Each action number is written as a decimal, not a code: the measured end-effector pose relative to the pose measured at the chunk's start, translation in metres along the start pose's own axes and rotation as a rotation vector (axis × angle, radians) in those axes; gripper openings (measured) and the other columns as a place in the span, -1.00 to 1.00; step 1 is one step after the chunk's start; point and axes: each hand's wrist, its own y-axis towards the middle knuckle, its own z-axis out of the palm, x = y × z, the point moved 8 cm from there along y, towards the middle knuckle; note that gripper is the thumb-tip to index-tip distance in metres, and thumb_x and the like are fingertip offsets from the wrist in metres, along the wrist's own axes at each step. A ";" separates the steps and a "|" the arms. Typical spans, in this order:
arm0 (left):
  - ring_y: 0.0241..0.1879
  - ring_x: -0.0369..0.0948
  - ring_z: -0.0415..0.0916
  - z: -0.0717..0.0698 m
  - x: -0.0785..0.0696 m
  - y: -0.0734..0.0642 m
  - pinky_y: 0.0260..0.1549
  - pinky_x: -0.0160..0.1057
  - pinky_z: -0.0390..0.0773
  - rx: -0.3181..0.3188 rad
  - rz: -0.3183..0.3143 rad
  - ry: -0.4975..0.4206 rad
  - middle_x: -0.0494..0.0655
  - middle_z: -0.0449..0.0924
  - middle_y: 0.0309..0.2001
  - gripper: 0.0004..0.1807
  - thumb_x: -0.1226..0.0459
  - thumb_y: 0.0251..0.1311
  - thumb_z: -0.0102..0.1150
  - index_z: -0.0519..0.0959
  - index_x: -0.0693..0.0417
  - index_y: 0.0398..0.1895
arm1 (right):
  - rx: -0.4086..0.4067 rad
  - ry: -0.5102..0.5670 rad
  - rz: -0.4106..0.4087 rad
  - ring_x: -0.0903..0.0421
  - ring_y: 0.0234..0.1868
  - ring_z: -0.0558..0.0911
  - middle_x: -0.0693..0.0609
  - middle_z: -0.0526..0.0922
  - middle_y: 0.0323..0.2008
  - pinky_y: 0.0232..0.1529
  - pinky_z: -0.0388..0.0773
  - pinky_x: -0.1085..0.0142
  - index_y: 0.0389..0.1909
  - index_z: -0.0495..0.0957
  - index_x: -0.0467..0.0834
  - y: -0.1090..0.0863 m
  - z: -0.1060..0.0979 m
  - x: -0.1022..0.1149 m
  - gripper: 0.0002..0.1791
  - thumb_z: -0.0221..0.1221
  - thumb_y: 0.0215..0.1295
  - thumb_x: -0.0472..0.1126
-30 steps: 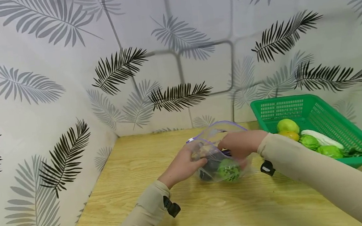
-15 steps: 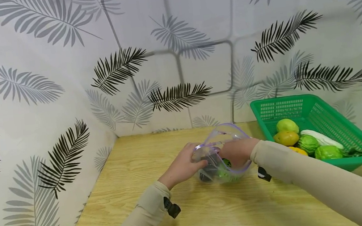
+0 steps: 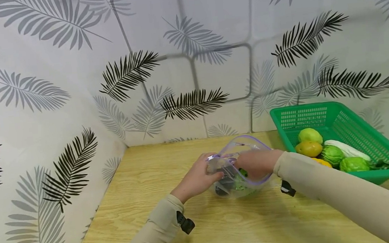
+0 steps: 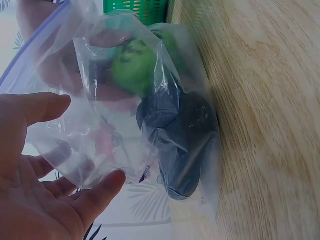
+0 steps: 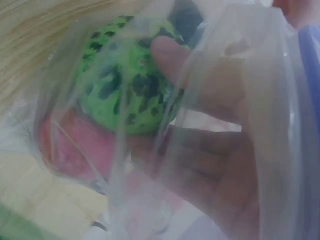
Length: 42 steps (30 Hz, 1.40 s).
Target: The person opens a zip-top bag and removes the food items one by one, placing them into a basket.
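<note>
A clear zip bag (image 3: 238, 189) with a purple-edged mouth and white slider (image 3: 212, 157) stands on the table. My left hand (image 3: 198, 179) holds its left side, thumb in front and other fingers behind the plastic. Through that plastic, my right hand (image 3: 254, 162) shows inside the mouth. In the right wrist view, its thumb and fingers lie around a round green fruit with dark spots (image 5: 117, 80). A pink-red round item (image 5: 77, 147) sits beside that fruit. Dark, smooth, elongated items (image 4: 182, 145) lie at the bag's bottom in the left wrist view; their kind is unclear.
A green perforated basket (image 3: 375, 135) stands at the right, holding a yellow-green fruit (image 3: 310, 136), a mango-like yellow fruit (image 3: 309, 148), a long white vegetable (image 3: 346, 150) and several green items. Behind the wooden table (image 3: 155, 156) hangs a leaf-patterned cloth (image 3: 211, 77).
The bag's front edge has dropped and its mouth has widened around my right hand. My right forearm shifted slightly, uncovering more yellow fruit in the basket. My left hand stays nearly in place.
</note>
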 end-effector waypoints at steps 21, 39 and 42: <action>0.32 -0.06 0.39 0.000 0.003 0.002 0.22 0.01 0.48 -0.040 -0.008 -0.046 -0.02 0.38 0.34 -0.39 0.16 0.36 0.25 0.30 -0.07 0.42 | -0.404 0.163 0.106 0.21 -0.19 0.69 0.03 0.66 0.03 -0.17 0.67 0.26 0.26 0.53 -0.10 -0.107 -0.108 -0.015 -0.43 0.41 0.24 -0.10; 0.26 0.00 0.43 0.000 0.000 0.004 0.15 0.08 0.50 -0.039 0.023 -0.082 0.06 0.40 0.28 -0.46 0.16 0.36 0.25 0.37 -0.04 0.36 | -0.361 0.089 0.451 -0.24 0.03 0.64 -0.30 0.60 0.16 -0.04 0.57 -0.19 0.33 0.45 -0.23 -0.151 -0.069 -0.159 -0.32 0.34 0.31 0.05; 0.26 -0.01 0.42 0.001 0.000 0.004 0.16 0.08 0.49 -0.039 0.022 -0.079 0.06 0.41 0.28 -0.48 0.18 0.36 0.25 0.38 -0.06 0.35 | -0.305 0.133 0.454 -0.31 0.09 0.60 -0.36 0.57 0.17 -0.03 0.56 -0.20 0.33 0.43 -0.29 -0.145 -0.049 -0.177 -0.31 0.33 0.32 0.02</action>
